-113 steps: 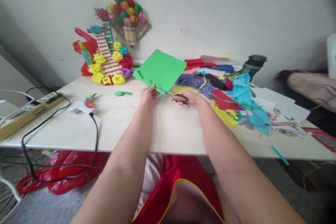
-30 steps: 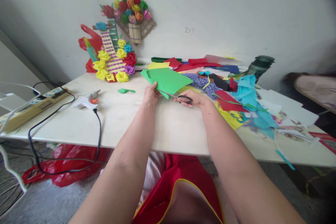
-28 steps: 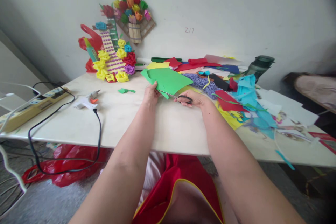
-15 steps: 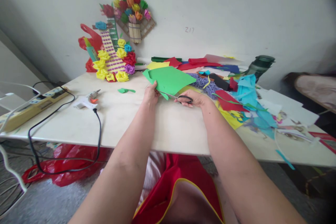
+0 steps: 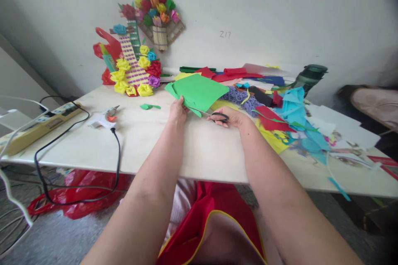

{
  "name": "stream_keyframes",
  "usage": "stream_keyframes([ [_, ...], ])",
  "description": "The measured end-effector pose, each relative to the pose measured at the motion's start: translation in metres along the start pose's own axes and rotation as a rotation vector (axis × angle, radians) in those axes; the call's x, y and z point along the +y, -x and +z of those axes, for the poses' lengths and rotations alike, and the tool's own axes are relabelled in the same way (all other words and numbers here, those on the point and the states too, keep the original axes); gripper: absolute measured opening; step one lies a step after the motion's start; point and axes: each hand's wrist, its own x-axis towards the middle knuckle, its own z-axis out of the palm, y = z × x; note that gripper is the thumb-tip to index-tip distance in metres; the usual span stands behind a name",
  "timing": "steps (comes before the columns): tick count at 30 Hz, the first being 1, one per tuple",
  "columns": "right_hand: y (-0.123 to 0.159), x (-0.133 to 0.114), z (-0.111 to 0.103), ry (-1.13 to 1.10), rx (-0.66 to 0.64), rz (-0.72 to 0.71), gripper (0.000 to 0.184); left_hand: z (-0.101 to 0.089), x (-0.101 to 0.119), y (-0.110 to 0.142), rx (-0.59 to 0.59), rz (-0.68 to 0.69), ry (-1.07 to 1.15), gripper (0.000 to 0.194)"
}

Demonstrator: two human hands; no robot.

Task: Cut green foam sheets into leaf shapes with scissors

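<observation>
A sheet of green paper (image 5: 200, 89) is held above the table by my left hand (image 5: 178, 109), whose fingers pinch its lower left edge. My right hand (image 5: 225, 116) is closed round the black handles of a pair of scissors (image 5: 218, 116). The scissors' blades point left and lie at the sheet's lower edge, where a narrow strip hangs partly cut. On the table to the left lie small green paper leaves (image 5: 149, 107), apart from both hands.
A white glue gun (image 5: 104, 120) with a black cord and a power strip (image 5: 40, 126) lie left. Paper flower decorations (image 5: 135, 66) stand at the back left. Coloured paper scraps (image 5: 273, 120), purple crinkled strands (image 5: 244, 98) and a dark green bottle (image 5: 311, 78) occupy the right side.
The green sheet has shifted slightly left and turned a little in my left hand. My right hand with the scissors has stayed nearly in place.
</observation>
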Motion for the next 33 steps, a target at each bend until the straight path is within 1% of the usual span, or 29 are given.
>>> stream_keyframes([
  [8, -0.0032, 0.0025, 0.0017, -0.023, -0.003, 0.016, 0.024, -0.0024, -0.0048, -0.0050, -0.030, 0.019, -0.026, 0.017],
  [12, -0.0050, 0.0031, 0.0032, 0.012, 0.011, 0.029, 0.026, -0.0015, -0.0049, -0.0042, -0.047, 0.031, -0.030, 0.014],
  [15, -0.0061, 0.0030, 0.0043, 0.032, 0.027, 0.032, 0.024, -0.0005, -0.0041, -0.0034, -0.034, 0.026, -0.034, 0.013],
  [21, -0.0072, 0.0036, 0.0052, 0.056, 0.029, -0.010, 0.021, 0.0003, -0.0027, -0.0028, -0.009, 0.005, -0.024, 0.013],
  [29, -0.0049, 0.0006, 0.0045, 0.085, 0.032, -0.057, 0.026, -0.0017, -0.0024, -0.0035, -0.029, 0.002, 0.001, 0.013],
  [33, -0.0041, -0.0005, 0.0046, 0.095, 0.038, -0.056, 0.026, -0.0016, -0.0027, -0.0041, -0.023, 0.005, 0.016, 0.012],
])
